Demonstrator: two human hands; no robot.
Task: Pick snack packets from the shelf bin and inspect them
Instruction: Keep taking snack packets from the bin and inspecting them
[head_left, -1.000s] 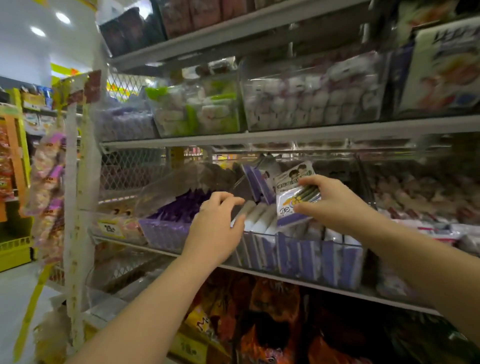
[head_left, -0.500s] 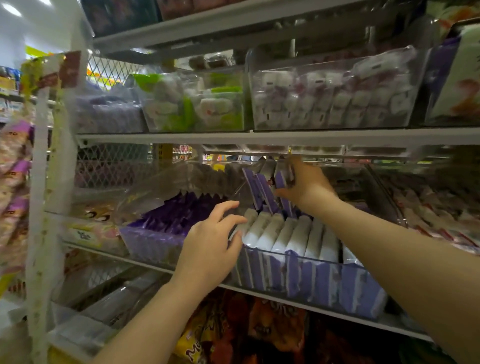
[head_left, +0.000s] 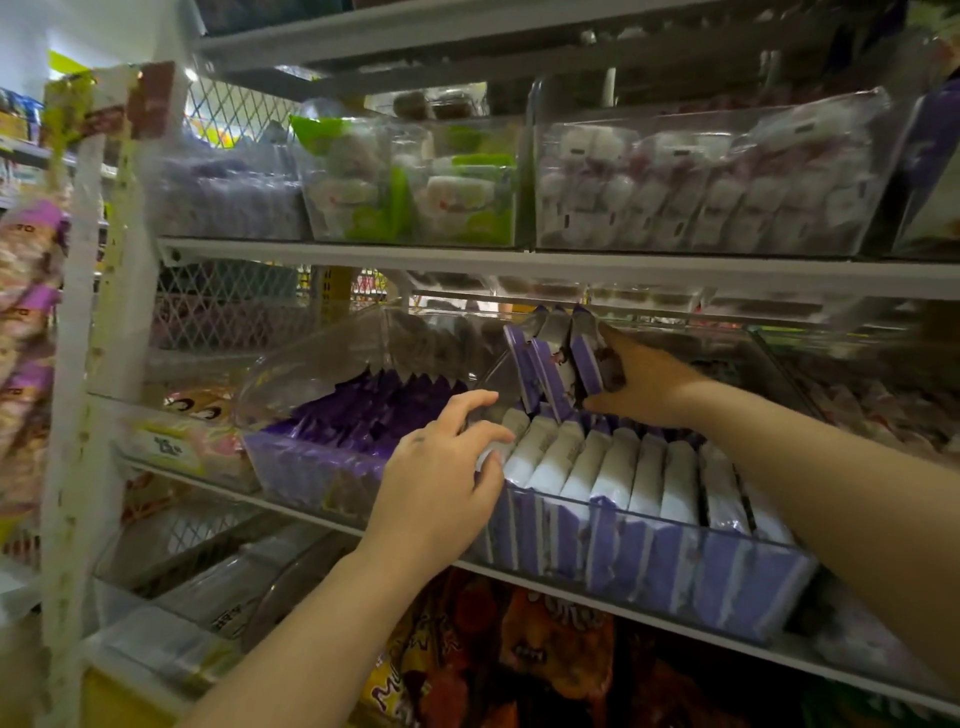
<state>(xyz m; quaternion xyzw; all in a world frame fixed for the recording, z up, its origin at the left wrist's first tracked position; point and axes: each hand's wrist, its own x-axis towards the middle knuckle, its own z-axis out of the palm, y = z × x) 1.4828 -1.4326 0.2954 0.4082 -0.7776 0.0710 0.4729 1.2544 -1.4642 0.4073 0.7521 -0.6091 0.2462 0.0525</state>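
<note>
Right hand (head_left: 644, 384) grips rear packets (head_left: 584, 358); left hand (head_left: 436, 483) touches front packets (head_left: 613, 467).

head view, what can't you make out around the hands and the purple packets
Head view only:
- left hand: its own back hides whether the fingertips grip a white-topped packet or just rest there.
- right hand: it pinches an upright purple packet, which covers part of the fingers.
- packet print: blurred, unreadable.
- price label: blurred and too small to read.
- orange bags: cut off by the lower edge.
</note>
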